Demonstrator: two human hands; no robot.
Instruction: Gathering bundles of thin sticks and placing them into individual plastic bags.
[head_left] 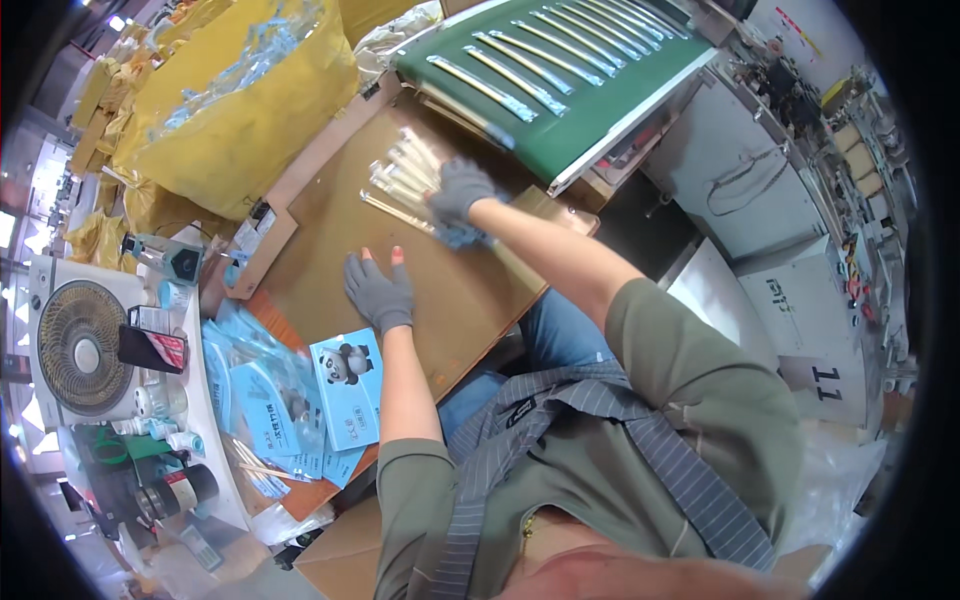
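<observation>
My right hand, in a grey glove, is closed on a bunch of slim wrapped chopsticks over the brown work surface. Their pale ends fan out to the left, while bluish ends show below the hand; motion blurs both. Nearer to me, my left hand lies flat on the brown surface, fingers spread and holding nothing. Its grey glove leaves some fingertips bare. Just below it sits a light-blue printed package with a panda picture.
A green conveyor belt at the far side carries several wrapped sticks in a row. Yellow bags stand at the far left. More blue packaging and a round fan are at the left; a grey cabinet is at the right.
</observation>
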